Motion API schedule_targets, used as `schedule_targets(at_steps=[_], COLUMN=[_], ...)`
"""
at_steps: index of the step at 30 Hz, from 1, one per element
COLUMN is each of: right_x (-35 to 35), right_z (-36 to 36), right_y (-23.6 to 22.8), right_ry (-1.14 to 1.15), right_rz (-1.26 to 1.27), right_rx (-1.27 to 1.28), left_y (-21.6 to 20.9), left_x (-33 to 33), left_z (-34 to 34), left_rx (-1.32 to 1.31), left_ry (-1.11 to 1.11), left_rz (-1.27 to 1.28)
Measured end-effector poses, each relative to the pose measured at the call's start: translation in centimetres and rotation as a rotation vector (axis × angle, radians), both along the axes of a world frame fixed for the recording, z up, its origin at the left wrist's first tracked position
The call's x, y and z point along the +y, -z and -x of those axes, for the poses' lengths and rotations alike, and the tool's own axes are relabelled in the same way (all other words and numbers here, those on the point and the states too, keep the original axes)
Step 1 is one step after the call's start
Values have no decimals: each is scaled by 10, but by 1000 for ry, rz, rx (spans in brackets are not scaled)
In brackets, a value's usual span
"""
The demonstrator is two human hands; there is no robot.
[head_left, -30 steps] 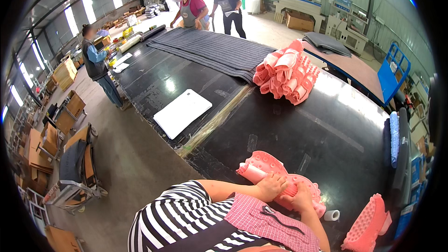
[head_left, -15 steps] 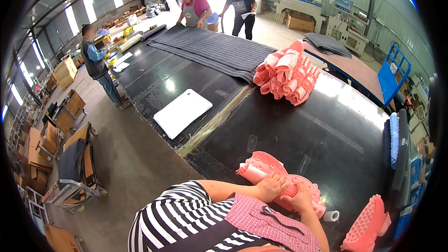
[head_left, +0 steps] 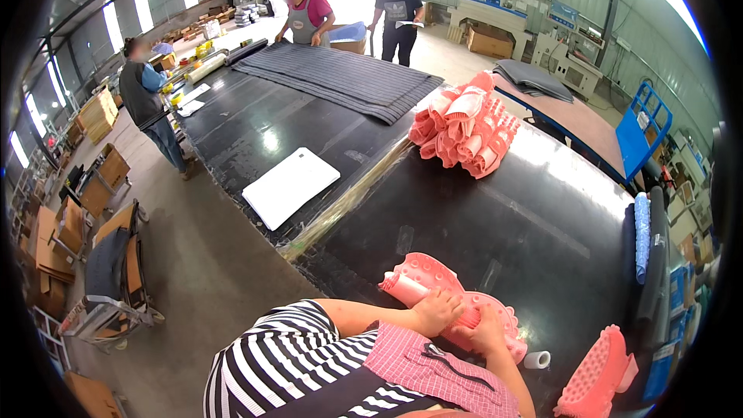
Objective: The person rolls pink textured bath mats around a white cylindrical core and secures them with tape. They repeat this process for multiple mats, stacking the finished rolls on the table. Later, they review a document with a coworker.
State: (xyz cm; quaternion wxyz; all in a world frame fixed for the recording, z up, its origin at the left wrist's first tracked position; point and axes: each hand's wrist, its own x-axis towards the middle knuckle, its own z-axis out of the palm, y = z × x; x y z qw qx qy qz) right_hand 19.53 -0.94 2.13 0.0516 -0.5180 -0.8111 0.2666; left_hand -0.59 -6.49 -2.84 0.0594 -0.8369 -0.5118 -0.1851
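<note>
Both of your hands are on the pink mat (head_left: 422, 267), which lies partly rolled at the near side of the tabletop (head_left: 364, 220), directly in front of your body. Left hand (head_left: 438, 312): fingers bent over the rolled part, narrow, holding it near mid-length. Right hand (head_left: 485, 330): just beside the left, toward the mat's right end, also closed in on the material. The undersides of your fingers are hidden. Mat: scalloped along its far edge, round marks on the flat portion; its rolled left end extends past your left hand.

Small white roll (head_left: 537, 360): on its side, hollow core visible, near the mat's right end and your right forearm. Second pink piece (head_left: 594, 375): studded, to your right, well apart from the one you hold.

Farther out, a pile of pink rolls (head_left: 464, 124) is stacked on the tabletop. White sheets (head_left: 292, 187) lie to its left, across a strip of shiny tape (head_left: 348, 199). Striped dark cloth (head_left: 333, 77) covers part of the far end; a person in a magenta top (head_left: 318, 9) stands there, and a person in a dark T-shirt (head_left: 398, 11) holds white paper (head_left: 409, 24) nearby.
</note>
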Motion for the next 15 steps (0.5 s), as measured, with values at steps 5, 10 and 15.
schedule_targets(at_steps=[5,10,15], right_x=[-2,-1,0], right_z=[-2,-4,-5], right_y=[3,9,10], right_ry=[0,-12,0], right_rz=[-23,-48,-24], right_rx=[12,17,11], left_y=[4,-4,-5], left_x=[0,-2,-2], left_z=[-1,-1,-1], left_rx=[-16,22,36], left_ry=[5,6,-2], left_rz=[-31,62,47])
